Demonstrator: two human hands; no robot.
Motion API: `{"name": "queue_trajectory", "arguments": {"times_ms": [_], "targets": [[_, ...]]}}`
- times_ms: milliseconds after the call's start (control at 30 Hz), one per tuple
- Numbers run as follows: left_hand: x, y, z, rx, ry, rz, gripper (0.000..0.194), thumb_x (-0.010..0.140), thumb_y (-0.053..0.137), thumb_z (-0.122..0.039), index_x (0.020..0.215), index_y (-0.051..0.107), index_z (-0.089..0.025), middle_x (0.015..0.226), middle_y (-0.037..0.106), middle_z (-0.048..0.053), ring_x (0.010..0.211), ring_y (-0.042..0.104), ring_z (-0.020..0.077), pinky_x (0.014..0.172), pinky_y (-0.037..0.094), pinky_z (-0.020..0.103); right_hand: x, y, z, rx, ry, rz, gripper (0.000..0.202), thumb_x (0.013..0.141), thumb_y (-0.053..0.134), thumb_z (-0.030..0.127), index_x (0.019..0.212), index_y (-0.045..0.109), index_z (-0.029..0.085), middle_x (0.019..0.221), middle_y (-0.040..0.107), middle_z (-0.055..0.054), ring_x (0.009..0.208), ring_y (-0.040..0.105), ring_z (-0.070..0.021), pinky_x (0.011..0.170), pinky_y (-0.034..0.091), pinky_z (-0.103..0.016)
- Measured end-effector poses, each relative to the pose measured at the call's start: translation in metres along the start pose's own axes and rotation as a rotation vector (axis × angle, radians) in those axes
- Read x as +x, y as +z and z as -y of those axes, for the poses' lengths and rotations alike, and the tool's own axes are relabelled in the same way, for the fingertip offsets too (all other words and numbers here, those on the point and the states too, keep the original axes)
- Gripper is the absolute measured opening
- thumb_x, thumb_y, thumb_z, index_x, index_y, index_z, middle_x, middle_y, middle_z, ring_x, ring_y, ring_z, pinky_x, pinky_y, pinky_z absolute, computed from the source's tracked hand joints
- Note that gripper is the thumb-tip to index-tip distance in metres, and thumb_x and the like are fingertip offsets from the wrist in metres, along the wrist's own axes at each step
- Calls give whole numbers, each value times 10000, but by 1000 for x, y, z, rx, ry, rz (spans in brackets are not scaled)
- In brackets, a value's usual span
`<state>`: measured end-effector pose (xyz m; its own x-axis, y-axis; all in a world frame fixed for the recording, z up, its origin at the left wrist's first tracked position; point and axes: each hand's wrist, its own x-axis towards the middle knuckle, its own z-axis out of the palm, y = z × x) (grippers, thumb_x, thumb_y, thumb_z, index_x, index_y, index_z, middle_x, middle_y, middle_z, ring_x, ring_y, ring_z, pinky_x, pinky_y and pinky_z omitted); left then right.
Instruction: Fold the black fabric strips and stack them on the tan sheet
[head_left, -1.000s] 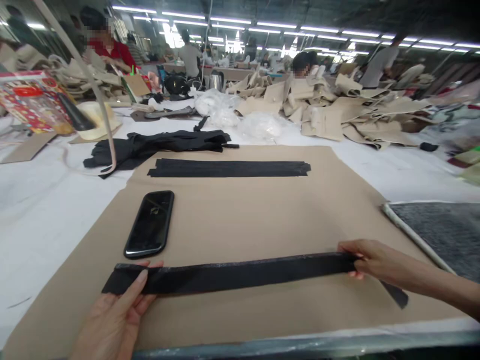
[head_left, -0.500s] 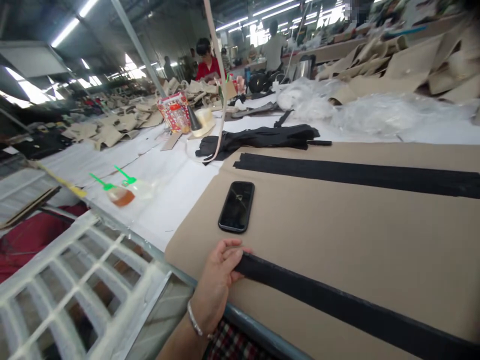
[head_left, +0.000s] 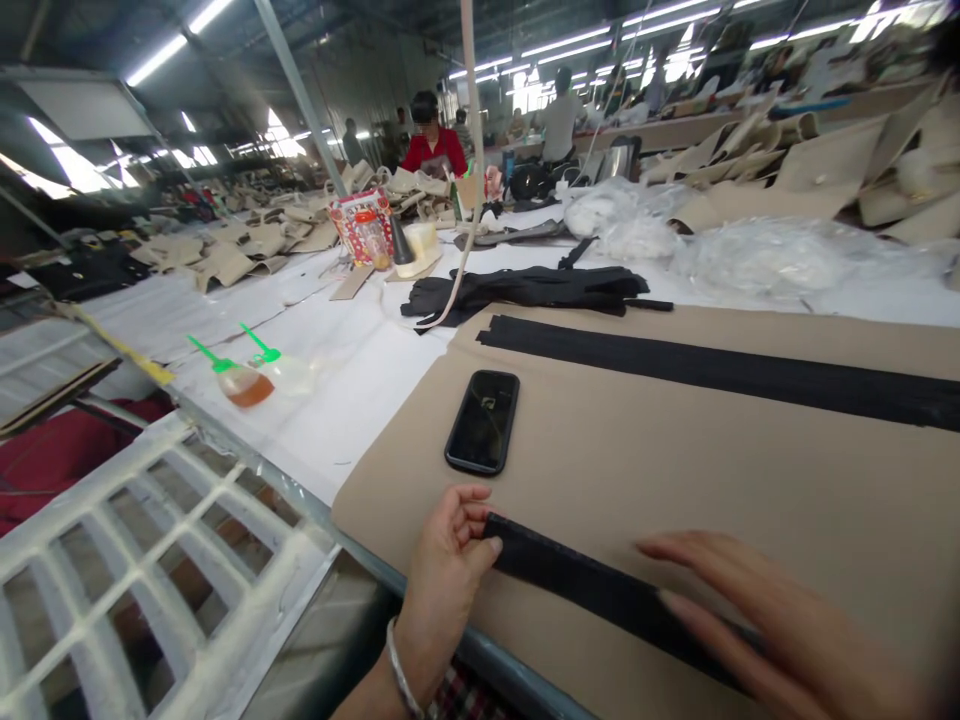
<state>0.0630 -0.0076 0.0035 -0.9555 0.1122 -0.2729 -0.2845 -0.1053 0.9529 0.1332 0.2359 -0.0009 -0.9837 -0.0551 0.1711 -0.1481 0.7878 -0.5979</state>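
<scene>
On the white table [head_left: 352, 410], a brown sheet [head_left: 600, 450] carried far black strips [head_left: 675, 362], flat and seemingly dealt with, and a near black strip [head_left: 570, 575], apparently only partway handled. The left hand [head_left: 450, 560] pinched its left end; the right hand [head_left: 780, 620], fingers parted, was blurred over it, contact unclear. Between strips lay a phone [head_left: 482, 422]; no writing was readable.

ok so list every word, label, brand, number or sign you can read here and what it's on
No text can be read anywhere in this picture.
Phone: a faint mark or reflection on its screen, too blurred to read.
Red patterned bag: any lettering in its print is too small and blurred to read.
Near black strip, held by the left hand: no lettering visible.
</scene>
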Motion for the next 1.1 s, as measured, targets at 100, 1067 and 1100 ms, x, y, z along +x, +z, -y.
{"name": "queue_trajectory", "arguments": {"times_ms": [100, 1067, 1100], "targets": [[-1, 0, 4, 12, 25, -13, 386, 645, 613, -95, 1017, 556, -179, 842, 620, 14, 833, 616, 161, 778, 473, 262, 33, 22, 36, 37, -118, 206, 266, 931, 512, 302, 1168, 620, 247, 1122, 654, -69, 1028, 595, -246, 908, 451, -429], [-8, -58, 29, 1350, 1091, 220, 365, 904, 407, -67, 1219, 589, -63, 1232, 634, 132, 1143, 580, 241, 973, 525, 371, 72, 74, 62, 99, -69, 291, 218, 858, 563, 9, 922, 600, 213, 924, 596, 1, 904, 502, -215, 822, 303, -398], [-8, -58, 28, 1355, 1086, 226, 363, 904, 414, -67, 1223, 588, -64, 1239, 631, 128, 1150, 577, 240, 980, 521, 372, 71, 74, 61, 106, -82, 284, 220, 864, 552, 11, 929, 600, 216, 927, 594, 1, 901, 501, -215, 825, 305, -403]]}}
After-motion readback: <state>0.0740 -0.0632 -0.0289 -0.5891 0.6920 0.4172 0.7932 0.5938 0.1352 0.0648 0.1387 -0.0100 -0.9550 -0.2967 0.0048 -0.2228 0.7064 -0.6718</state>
